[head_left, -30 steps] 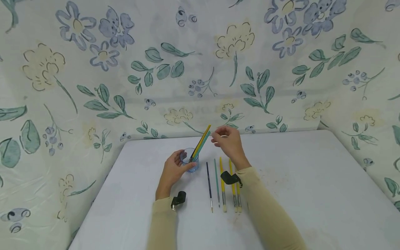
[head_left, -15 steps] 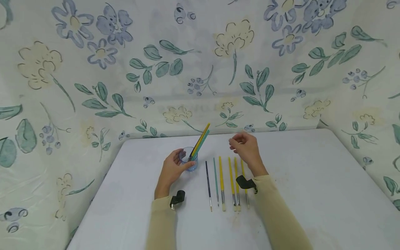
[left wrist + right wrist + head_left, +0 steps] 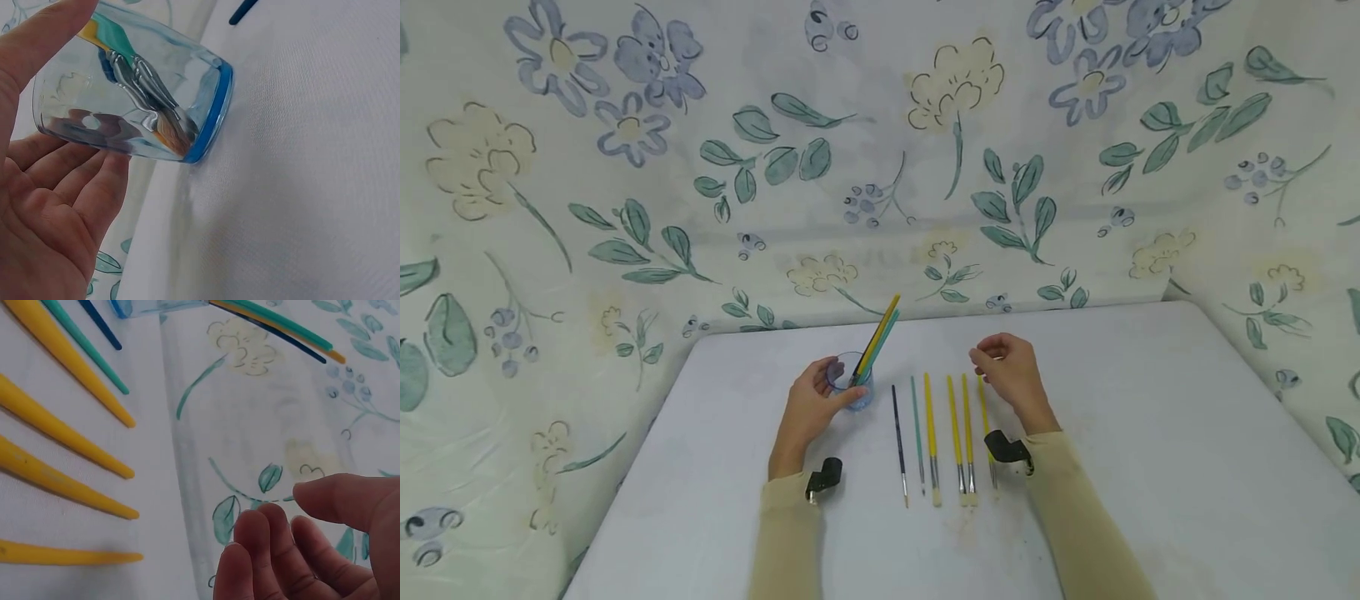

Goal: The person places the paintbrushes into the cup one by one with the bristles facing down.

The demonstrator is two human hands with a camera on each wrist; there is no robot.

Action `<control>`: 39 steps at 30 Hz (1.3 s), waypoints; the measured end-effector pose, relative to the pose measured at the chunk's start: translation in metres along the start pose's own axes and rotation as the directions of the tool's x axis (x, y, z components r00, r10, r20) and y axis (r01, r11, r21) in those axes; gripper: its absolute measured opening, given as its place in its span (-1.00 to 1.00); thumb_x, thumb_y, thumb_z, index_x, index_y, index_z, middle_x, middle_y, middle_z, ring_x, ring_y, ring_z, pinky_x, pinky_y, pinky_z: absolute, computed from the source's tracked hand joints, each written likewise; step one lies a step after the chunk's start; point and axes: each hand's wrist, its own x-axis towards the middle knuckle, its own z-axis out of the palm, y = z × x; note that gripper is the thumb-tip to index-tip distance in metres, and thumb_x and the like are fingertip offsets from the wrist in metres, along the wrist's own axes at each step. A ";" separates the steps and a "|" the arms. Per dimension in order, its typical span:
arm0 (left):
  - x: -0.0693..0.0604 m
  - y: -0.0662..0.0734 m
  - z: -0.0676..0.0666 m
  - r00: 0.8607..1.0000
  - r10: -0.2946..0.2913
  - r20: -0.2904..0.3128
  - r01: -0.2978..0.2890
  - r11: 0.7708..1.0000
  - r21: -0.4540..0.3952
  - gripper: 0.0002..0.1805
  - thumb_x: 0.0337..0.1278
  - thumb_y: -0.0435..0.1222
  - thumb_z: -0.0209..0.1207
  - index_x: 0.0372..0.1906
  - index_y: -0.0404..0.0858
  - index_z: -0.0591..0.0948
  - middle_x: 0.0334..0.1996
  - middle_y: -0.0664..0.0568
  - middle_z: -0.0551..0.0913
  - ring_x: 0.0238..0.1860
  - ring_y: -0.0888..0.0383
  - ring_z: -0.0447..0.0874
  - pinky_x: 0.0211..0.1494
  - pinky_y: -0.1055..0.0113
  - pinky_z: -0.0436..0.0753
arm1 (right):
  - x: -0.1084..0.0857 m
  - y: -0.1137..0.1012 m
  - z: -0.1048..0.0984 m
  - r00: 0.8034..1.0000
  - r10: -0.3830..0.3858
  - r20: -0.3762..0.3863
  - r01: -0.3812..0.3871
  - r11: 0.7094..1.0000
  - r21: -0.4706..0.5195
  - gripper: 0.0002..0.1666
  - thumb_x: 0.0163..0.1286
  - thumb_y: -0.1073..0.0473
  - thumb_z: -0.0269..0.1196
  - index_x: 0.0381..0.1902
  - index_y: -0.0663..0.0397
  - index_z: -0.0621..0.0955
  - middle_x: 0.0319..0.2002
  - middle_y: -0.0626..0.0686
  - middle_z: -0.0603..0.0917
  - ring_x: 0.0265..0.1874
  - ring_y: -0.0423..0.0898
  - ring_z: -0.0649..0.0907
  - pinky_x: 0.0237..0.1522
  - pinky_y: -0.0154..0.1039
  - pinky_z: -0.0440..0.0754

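A clear blue-tinted glass stands on the table at the left of the row of brushes. My left hand grips it, thumb on the near side and fingers on the far side. In it lean a yellow, a green and a dark blue paintbrush, bristles down; the left wrist view shows their metal ferrules near the blue base. My right hand holds nothing. Its fingers are loosely bent, above the handle end of the rightmost yellow paintbrush, apart from it.
Several brushes lie side by side with bristles towards me: a dark one, a green one and several yellow ones, including a wide one. A floral sheet hangs behind the white table.
My right hand has moved right and slightly down, from beside the brush handles in the glass to above the rightmost yellow brush. My left hand stays on the glass.
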 end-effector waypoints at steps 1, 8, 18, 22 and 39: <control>0.001 0.000 0.000 1.000 -0.002 -0.001 0.002 1.000 -0.001 -0.02 0.07 -0.03 0.52 0.53 -0.24 0.31 0.48 -0.18 0.47 0.57 -0.08 0.36 0.66 0.12 0.35 | 0.000 0.000 -0.001 1.000 0.008 0.000 -0.008 1.000 -0.027 -0.69 0.46 0.10 0.29 0.01 0.22 0.64 -0.13 0.22 0.77 -0.21 0.11 0.79 -0.29 -0.37 0.71; 0.002 -0.001 0.000 1.000 -0.013 -0.001 0.013 1.000 0.022 0.00 0.07 0.00 0.52 0.54 -0.22 0.30 0.50 -0.17 0.45 0.59 -0.08 0.33 0.66 0.12 0.34 | 0.002 0.006 -0.003 0.996 0.087 0.012 -0.084 0.986 -0.147 -0.66 0.44 0.06 0.29 0.04 0.16 0.64 -0.10 0.19 0.75 -0.23 0.02 0.77 -0.37 -0.35 0.60; 0.003 0.000 0.000 1.000 -0.015 -0.001 0.015 1.000 0.014 -0.01 0.08 -0.02 0.51 0.54 -0.24 0.30 0.48 -0.19 0.47 0.58 -0.09 0.35 0.66 0.12 0.34 | 0.004 0.013 -0.006 0.985 0.172 0.031 -0.160 0.959 -0.232 -0.67 0.41 0.10 0.31 0.03 0.19 0.64 -0.14 0.18 0.74 -0.31 -0.04 0.71 -0.41 -0.36 0.58; 0.003 0.001 0.000 1.000 -0.025 -0.001 0.025 1.000 0.016 0.01 0.06 0.00 0.52 0.55 -0.23 0.29 0.49 -0.19 0.46 0.58 -0.09 0.34 0.66 0.11 0.34 | 0.004 0.013 -0.007 0.977 0.205 0.060 -0.182 0.947 -0.264 -0.66 0.40 0.11 0.32 0.02 0.22 0.63 -0.15 0.17 0.72 -0.30 -0.04 0.69 -0.33 -0.32 0.60; 0.004 0.000 0.000 1.000 -0.007 -0.010 0.007 1.000 0.017 -0.02 0.08 -0.04 0.51 0.54 -0.25 0.29 0.47 -0.21 0.48 0.56 -0.11 0.38 0.65 0.10 0.36 | -0.002 0.022 -0.001 0.972 0.211 0.107 -0.151 0.902 -0.404 -0.65 0.25 0.24 0.37 -0.03 0.27 0.63 -0.01 0.24 0.70 -0.08 0.11 0.64 0.04 0.02 0.68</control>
